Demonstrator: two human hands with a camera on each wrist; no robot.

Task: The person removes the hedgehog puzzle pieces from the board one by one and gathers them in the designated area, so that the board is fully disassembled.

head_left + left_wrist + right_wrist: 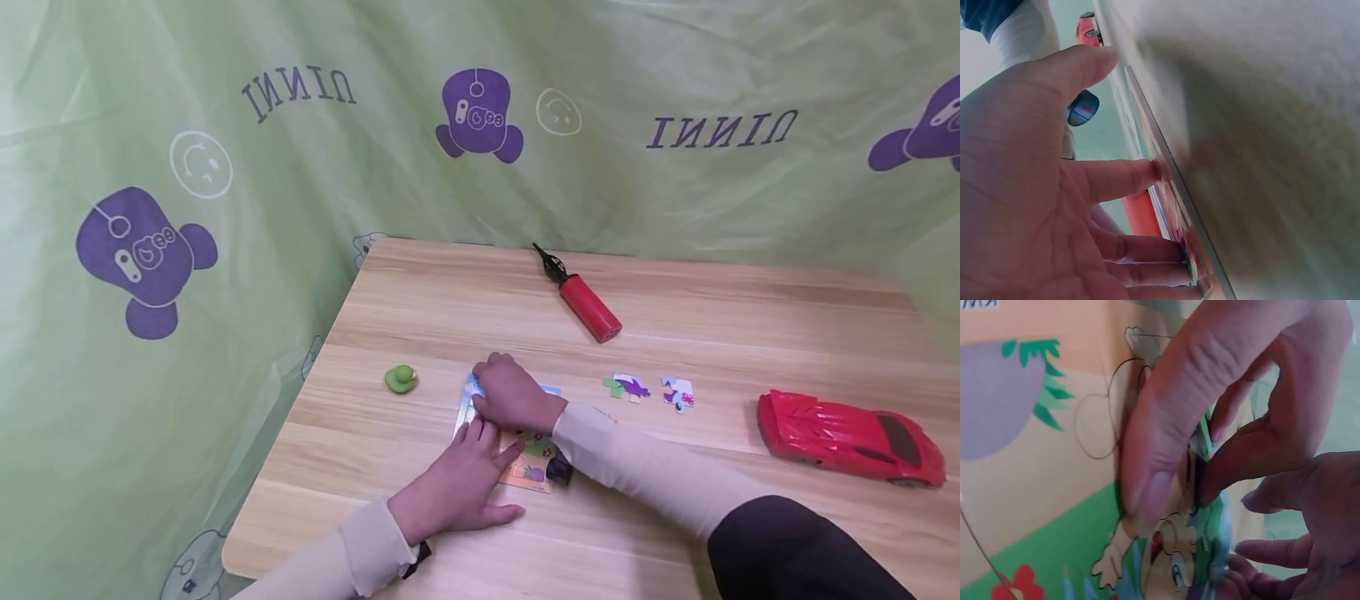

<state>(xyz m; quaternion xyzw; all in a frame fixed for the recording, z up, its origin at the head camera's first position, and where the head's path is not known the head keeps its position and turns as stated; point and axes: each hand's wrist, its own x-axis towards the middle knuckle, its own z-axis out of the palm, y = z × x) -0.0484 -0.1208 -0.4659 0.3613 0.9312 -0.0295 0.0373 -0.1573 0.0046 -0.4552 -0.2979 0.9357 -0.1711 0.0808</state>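
A colourful jigsaw puzzle (534, 475) lies flat on the table, partly covered by both hands. My left hand (453, 492) rests at its lower left with the fingers on its surface and the thumb spread away. In the left wrist view these fingertips (1147, 172) touch the face of the puzzle (1166, 197). My right hand (517, 396) is at the upper left part of the puzzle, its fingers bent. The right wrist view has the left hand's fingers (1172, 419) near, on the picture, and the right hand (1316, 512) at the far edge; I cannot tell whether it holds a piece.
Loose jigsaw pieces (628, 387) and another piece (678, 393) lie right of the puzzle. A green toy duck (402, 379) sits to its left, a red hand pump (591, 308) lies behind, and a red toy car (847, 437) stands far right. Green fabric (315, 192) hangs behind the table (675, 317).
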